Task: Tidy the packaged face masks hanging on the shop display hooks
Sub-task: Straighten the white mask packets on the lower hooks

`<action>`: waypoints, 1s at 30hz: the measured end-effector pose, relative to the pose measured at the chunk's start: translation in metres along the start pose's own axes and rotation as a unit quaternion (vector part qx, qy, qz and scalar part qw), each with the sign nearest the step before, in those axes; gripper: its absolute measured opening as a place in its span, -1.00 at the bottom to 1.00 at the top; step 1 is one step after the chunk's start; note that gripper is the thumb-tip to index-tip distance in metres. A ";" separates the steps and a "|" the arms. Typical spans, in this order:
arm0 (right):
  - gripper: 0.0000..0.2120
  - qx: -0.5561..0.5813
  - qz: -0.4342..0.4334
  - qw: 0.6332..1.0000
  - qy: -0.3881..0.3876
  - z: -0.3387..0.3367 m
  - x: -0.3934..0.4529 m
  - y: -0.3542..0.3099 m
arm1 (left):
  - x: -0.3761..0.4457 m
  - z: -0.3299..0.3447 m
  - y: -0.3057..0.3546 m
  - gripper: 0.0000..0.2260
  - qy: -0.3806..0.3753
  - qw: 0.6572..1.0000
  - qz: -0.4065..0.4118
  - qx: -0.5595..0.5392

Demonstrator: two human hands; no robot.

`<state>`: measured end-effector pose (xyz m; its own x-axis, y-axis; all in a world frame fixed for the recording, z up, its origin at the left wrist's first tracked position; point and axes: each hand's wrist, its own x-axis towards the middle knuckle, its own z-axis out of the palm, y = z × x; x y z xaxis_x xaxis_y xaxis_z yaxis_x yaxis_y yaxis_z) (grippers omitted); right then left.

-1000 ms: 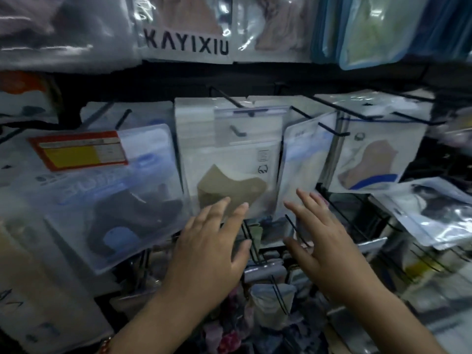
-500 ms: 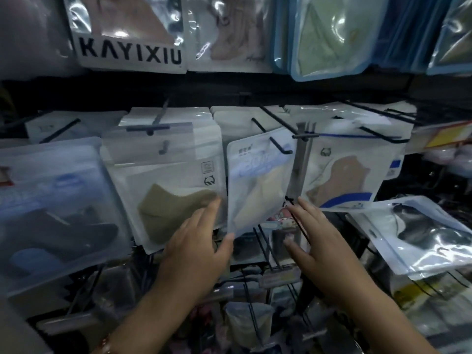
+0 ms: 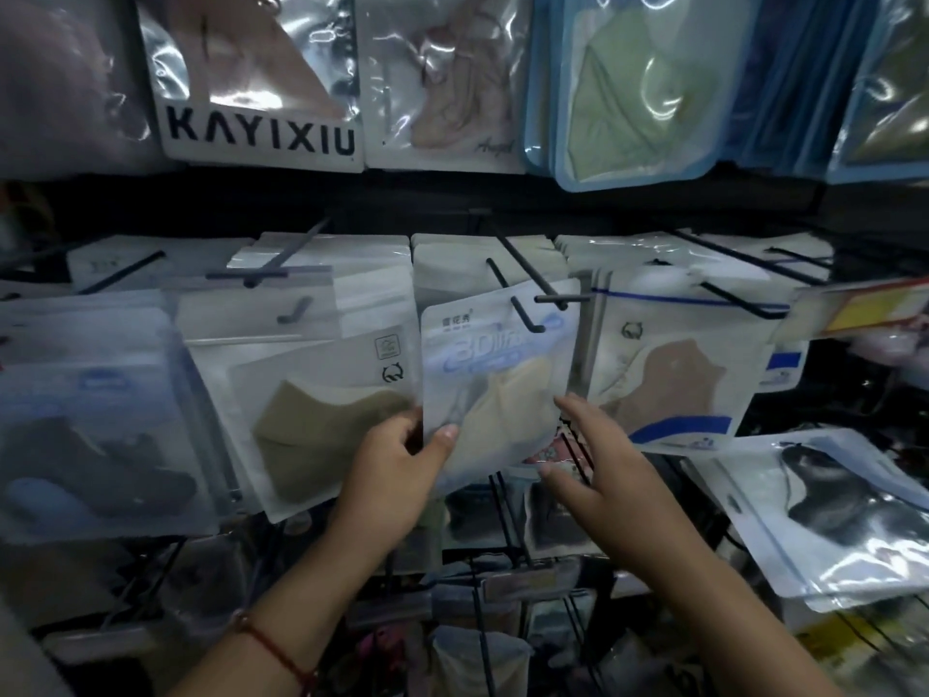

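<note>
While its thumb presses the front and its fingers tuck behind the lower left corner, the left hand (image 3: 397,475) pinches the cream mask packet (image 3: 495,379), a frosted pouch with pale blue lettering that hangs from a black display hook (image 3: 525,314). Up and slightly right of that hand, the packet runs its long axis top to bottom and tilts, its lower end swung toward the left. Just right of the packet's lower edge, the right hand (image 3: 598,475) is spread and holds nothing, its forefinger near or touching the right edge; which of the two cannot be told. Left of the packet hangs an olive mask packet (image 3: 321,410), partly overlapped by it; right of the packet, a brown mask packet (image 3: 673,379) with a blue stripe hangs on its own hook. Above the packet, a pouch marked KAYIXIU (image 3: 261,128) fills the upper row. Squaring the tilted packet appears to fall to the left hand, which already grips it, with the right placed to steady the far edge.
</note>
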<state>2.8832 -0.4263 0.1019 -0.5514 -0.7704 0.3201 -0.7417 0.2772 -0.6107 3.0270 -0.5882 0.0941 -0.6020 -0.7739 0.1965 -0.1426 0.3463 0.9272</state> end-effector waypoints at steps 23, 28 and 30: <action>-0.74 0.487 0.099 0.859 0.126 -0.043 -0.033 -0.054 | -0.059 -0.050 0.024 -0.79 -0.203 0.958 0.039 -0.200; -0.74 0.484 0.066 0.862 0.132 -0.041 -0.052 -0.073 | -0.064 -0.069 0.020 -0.74 -0.232 0.953 0.052 -0.187; -0.71 0.477 0.070 0.867 0.126 -0.034 -0.054 -0.076 | -0.064 -0.078 0.017 -0.71 -0.225 0.952 0.055 -0.200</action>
<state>2.9563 -0.3864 0.1562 -0.7662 -0.5839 0.2684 -0.0728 -0.3362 -0.9390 3.1247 -0.5739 0.1218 -0.8845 -0.4076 0.2271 0.1977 0.1134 0.9737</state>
